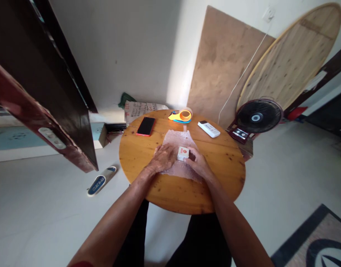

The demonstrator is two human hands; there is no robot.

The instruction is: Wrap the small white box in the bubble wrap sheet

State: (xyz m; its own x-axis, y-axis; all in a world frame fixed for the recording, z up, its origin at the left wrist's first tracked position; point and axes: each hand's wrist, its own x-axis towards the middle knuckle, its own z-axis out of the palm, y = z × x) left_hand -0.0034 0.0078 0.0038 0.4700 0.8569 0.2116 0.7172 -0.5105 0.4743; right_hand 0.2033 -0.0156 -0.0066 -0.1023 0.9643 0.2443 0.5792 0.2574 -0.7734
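A small white box [183, 153] with a red mark on top sits on a sheet of bubble wrap [177, 137], which lies spread on the round wooden table [226, 159]. My right hand [198, 162] grips the box from its right side, thumb at the near edge and fingers at the far edge. Flat on the left part of the wrap rests my left hand [164, 157], fingers stretched out beside the box. A strip of clear tape [185, 128] appears at the far edge of the wrap.
Farther back on the table are a phone [146, 126], a yellow tape dispenser [181, 115] and a white handheld device [208, 129]. A black fan [256, 115] stands at the right, near a leaning oval board [293, 55]. One slipper [102, 181] lies on the floor.
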